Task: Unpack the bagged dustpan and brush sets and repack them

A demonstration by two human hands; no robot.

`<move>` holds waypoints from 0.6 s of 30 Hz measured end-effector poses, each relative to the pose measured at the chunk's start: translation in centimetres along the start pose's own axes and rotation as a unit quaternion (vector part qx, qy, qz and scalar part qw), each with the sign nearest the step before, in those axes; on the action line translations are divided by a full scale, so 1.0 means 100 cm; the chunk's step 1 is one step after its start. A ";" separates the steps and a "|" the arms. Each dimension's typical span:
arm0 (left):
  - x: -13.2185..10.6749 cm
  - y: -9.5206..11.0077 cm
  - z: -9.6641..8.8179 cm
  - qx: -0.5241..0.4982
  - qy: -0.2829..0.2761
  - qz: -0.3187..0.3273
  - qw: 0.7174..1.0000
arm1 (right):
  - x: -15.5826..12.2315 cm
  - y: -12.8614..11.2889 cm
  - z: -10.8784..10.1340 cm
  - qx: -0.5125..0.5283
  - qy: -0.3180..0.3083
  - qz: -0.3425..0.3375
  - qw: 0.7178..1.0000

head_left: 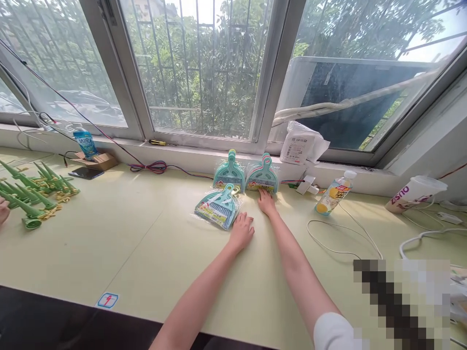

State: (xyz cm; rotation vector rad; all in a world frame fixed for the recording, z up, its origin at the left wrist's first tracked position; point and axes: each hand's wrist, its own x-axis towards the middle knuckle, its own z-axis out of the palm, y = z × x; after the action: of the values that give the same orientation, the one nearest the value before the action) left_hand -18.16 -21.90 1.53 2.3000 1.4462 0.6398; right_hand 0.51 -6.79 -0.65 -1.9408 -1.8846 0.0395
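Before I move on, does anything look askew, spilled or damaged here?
Slightly askew: the front clear-bagged teal plastic dustpan-and-brush bundle, by the left hand, sits slanted on the pale-green table, unlike the two upright bundles behind. No spill or damage shows, though part is pixelated.
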 end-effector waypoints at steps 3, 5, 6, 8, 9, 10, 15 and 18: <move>0.001 0.000 0.001 -0.002 0.002 0.002 1.000 | 0.001 0.001 -0.001 0.006 -0.006 0.009 1.000; 0.001 -0.001 0.002 -0.001 0.000 0.003 1.000 | -0.001 0.000 -0.004 0.007 0.001 0.008 1.000; 0.001 -0.001 0.003 -0.001 -0.001 0.003 1.000 | -0.002 0.000 -0.005 0.006 0.014 0.006 1.000; 0.001 -0.002 0.003 -0.001 -0.005 0.001 1.000 | -0.005 -0.001 -0.008 -0.001 0.058 0.002 0.998; 0.001 -0.002 0.003 0.000 -0.006 -0.001 1.000 | -0.007 -0.001 -0.009 -0.005 0.081 0.001 0.997; 0.001 -0.002 0.004 0.000 -0.006 -0.002 1.000 | -0.008 -0.002 -0.010 -0.008 0.098 0.000 0.995; 0.001 -0.002 0.003 0.005 -0.004 -0.001 1.000 | -0.011 -0.001 -0.010 -0.016 0.100 0.005 0.995; 0.001 -0.002 0.003 0.006 -0.004 -0.001 1.000 | -0.010 -0.002 -0.009 -0.018 0.105 0.001 0.994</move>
State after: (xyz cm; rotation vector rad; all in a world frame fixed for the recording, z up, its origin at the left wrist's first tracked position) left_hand -18.06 -21.77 1.17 2.3071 1.4528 0.6222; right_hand 0.51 -8.02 0.00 -1.8892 -1.7555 -0.1919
